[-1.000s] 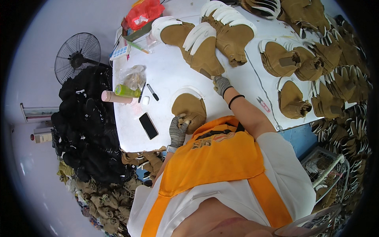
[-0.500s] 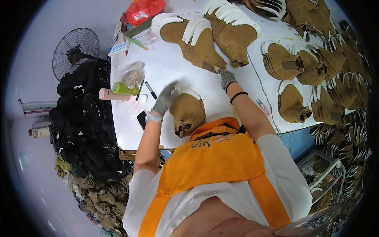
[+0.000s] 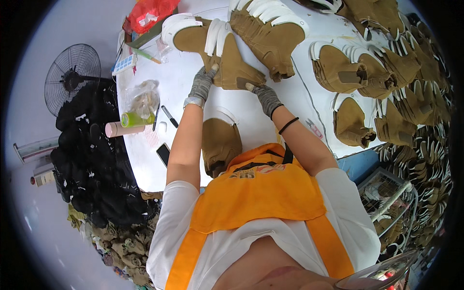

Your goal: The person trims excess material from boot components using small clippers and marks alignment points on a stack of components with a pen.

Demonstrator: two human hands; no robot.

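A brown boot upper [image 3: 237,65] with a white edge lies at the far middle of the white table [image 3: 181,140], slanting across neighbouring uppers. My left hand [image 3: 203,86], in a grey fingerless glove, pinches its near left edge. At its near right corner, by a dark patch, my right hand [image 3: 265,97] grips it with the thumb on top; that glove is grey too. The fingers beneath the piece are hidden. Close to my apron, a single brown upper [image 3: 220,145] lies on the table, its white edge facing away from me.
Stacked brown uppers [image 3: 273,36] lie behind the hands, with more piles [image 3: 338,72] at right. Pink-handled snips [image 3: 315,129] rest right of my arm. A phone [image 3: 163,154], pen [image 3: 169,116], pink bottle [image 3: 123,129] and green roll [image 3: 137,119] are at left.
My left hand has moved up and right from beside the near upper to the far one, and now holds it. My right hand stays at that upper's corner, while the whole view has shifted slightly.
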